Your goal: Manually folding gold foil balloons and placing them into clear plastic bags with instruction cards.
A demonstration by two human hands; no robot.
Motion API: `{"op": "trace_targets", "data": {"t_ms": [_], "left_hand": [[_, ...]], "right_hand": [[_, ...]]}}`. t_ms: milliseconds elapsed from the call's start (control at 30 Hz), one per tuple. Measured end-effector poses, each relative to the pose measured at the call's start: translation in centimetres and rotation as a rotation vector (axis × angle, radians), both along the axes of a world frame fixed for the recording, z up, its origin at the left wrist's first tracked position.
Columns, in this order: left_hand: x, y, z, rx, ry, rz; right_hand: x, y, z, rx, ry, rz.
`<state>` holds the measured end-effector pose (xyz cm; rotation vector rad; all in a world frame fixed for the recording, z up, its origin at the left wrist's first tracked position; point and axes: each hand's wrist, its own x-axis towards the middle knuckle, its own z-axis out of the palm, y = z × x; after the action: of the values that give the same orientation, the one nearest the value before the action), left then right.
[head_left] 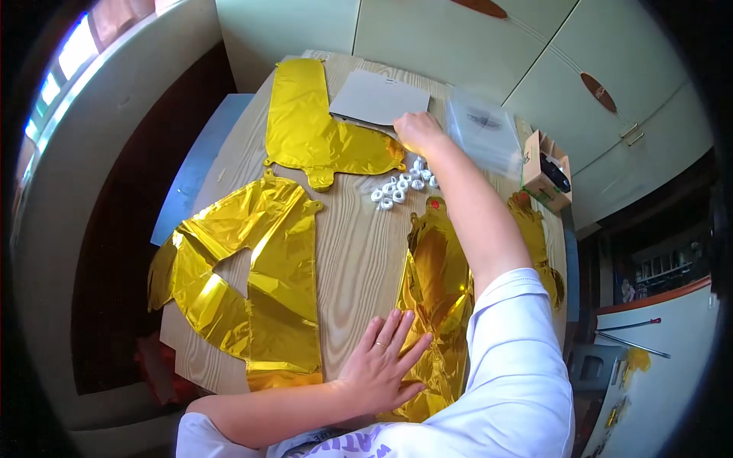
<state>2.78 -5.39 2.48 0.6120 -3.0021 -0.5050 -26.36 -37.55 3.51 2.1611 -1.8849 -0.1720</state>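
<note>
My left hand (383,359) lies flat with fingers spread, a ring on one of them, on a shiny gold foil balloon (439,275) that is deflated. Reaching far across the table, my right hand (420,133) is closed; whatever its fingers hold is hidden. It is by the near right corner of a flat grey panel, perhaps a closed laptop (380,97). Just below it are several small white ribbon rolls (397,188) in a loose cluster. The end of a gold L-shaped foil balloon (305,122) lies beside that hand. Another flat gold balloon (282,282), with a hole, lies to the left.
A wooden box (547,172) with dark items inside stands at the table's right edge, near clear plastic sheets (481,126). More gold foil (542,237) lies beyond my right arm. Pale cabinets (427,34) back the wood-grain table (355,252).
</note>
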Motion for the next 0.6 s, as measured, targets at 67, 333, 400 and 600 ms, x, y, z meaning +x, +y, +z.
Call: {"op": "trace_targets", "data": {"t_ms": [67,333,400,600], "left_hand": [[0.0,0.0,0.1,-0.007,-0.004,-0.003],[-0.3,0.4,-0.8,0.005,0.055,-0.009],[0.2,0.6,-1.1,0.042,0.112,0.03],[1.2,-1.1,-3.0,0.534,0.413,0.117]], "right_hand": [[0.1,0.4,0.4,-0.04,0.029,-0.026],[-3.6,7.1,7.1,-0.936,-0.122,-0.11],[-2.2,13.5,9.5,-0.942,-0.488,-0.136],[6.7,39.7,8.9,-0.14,-1.973,-0.466]]}}
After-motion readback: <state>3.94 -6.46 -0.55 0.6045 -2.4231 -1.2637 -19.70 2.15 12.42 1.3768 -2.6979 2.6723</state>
